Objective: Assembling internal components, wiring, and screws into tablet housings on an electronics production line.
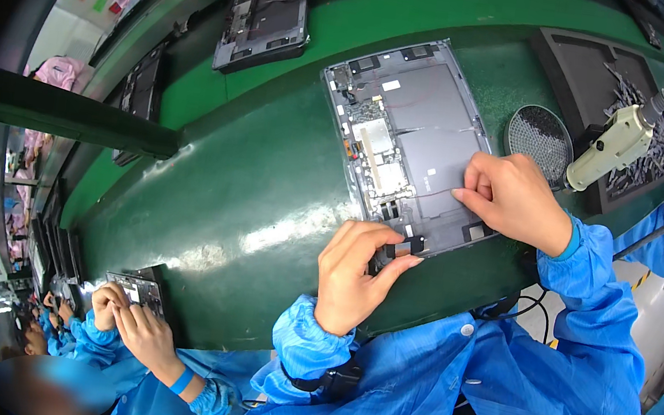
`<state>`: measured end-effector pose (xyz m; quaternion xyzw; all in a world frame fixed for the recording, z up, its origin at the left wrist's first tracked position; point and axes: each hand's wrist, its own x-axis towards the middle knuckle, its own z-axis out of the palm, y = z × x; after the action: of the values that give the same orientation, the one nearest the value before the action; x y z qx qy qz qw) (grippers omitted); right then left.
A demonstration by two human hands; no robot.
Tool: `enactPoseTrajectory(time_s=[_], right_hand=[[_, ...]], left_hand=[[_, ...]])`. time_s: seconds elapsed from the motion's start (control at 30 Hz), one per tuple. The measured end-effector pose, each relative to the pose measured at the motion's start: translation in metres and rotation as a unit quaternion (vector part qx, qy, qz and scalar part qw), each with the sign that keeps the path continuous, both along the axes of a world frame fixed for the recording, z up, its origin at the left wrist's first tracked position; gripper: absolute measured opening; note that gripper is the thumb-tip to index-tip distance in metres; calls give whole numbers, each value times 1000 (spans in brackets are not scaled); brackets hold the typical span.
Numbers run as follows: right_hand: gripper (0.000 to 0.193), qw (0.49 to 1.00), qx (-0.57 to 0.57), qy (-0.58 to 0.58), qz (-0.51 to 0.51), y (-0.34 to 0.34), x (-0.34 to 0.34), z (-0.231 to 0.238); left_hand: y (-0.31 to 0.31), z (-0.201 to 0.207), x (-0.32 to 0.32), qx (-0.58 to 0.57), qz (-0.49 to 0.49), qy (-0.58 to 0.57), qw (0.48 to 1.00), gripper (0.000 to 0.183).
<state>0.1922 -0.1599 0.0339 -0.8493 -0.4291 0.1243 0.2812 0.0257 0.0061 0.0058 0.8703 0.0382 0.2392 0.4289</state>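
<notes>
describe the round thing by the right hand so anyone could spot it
On the green conveyor belt, look past the open grey device to its right edge. There a round dark dish sits just above the right hand, the only circular, finely dotted thing among rectangular trays.

Lighting bright, even, from overhead; heavy fisheye distortion.
White glare streaks on the glossy green table (210,184); soft shadows under the hands. Centre sharp; straight edges bend near the rim, corners black, lower-left patch blurred.

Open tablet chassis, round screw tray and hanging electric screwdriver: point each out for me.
Open tablet chassis (431,108): head view, on its bare dark panel.
Round screw tray (538,133): head view, on its meshed centre.
Hanging electric screwdriver (615,144): head view, on its cream body.
</notes>
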Motion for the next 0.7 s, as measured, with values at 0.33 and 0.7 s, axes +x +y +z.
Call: enactPoseTrajectory(time_s=[0.33, 0.7], right_hand=[[14, 989, 110, 74, 66, 7, -48, 5], [8, 978, 71, 164, 107, 4, -34, -9]], left_hand=[[-7, -4, 7, 16, -21, -32, 999, 32], [-6, -4, 0, 72, -28, 13, 997, 46]])
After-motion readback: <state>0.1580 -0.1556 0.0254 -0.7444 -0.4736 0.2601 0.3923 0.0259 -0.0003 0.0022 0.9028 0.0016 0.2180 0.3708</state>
